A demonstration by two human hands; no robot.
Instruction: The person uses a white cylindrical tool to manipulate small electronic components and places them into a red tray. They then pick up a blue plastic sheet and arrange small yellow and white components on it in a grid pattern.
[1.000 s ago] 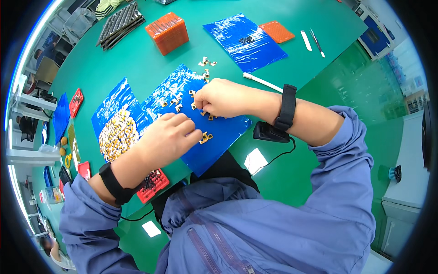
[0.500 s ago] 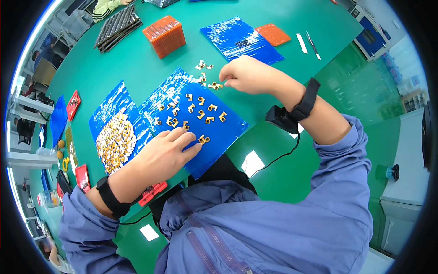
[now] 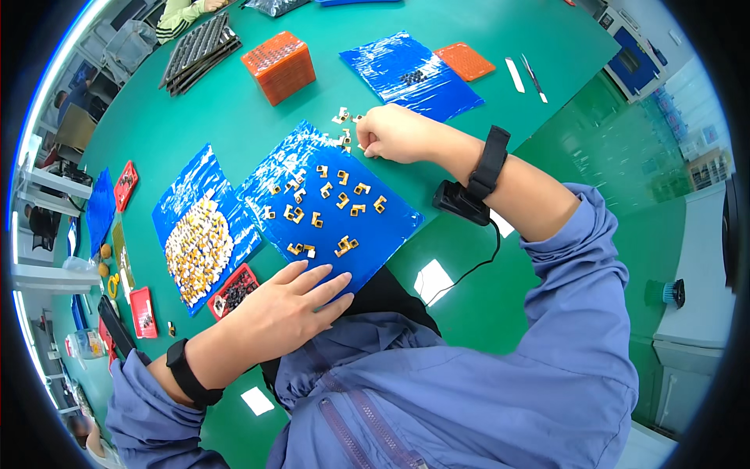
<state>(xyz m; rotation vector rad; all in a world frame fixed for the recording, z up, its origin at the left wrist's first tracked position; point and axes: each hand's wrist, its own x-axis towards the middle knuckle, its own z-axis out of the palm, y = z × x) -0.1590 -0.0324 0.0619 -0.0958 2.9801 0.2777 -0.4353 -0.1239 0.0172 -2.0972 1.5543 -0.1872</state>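
My left hand [image 3: 293, 309] lies palm down with fingers stretched apart, at the near edge of a blue plastic sheet [image 3: 375, 254]. Several small gold and white bracket-like parts [image 3: 343, 201] are scattered over that sheet. Past the sheet's far right edge, my right hand [image 3: 398, 134] has thumb and fingers pinched together beside a few more such parts [image 3: 346, 139] on the green table. Whatever sits between those fingertips is hidden. To the left, a heap of white and gold parts [image 3: 198, 248] covers another blue sheet [image 3: 205, 166]. A red tray [image 3: 235, 292] of small black pieces stands by my left hand.
Farther back are a stack of orange trays [image 3: 280, 68], dark trays [image 3: 199, 53], and a blue sheet [image 3: 412, 76] with black pieces. Tweezers [image 3: 534, 80] and a white strip [image 3: 515, 75] lie at the right. Another person's sleeve [image 3: 178, 19] shows at the far left.
My left hand has drawn back toward me off the sheet's parts, uncovering a few of them and the red tray. My right hand has moved left, nearer the loose parts.
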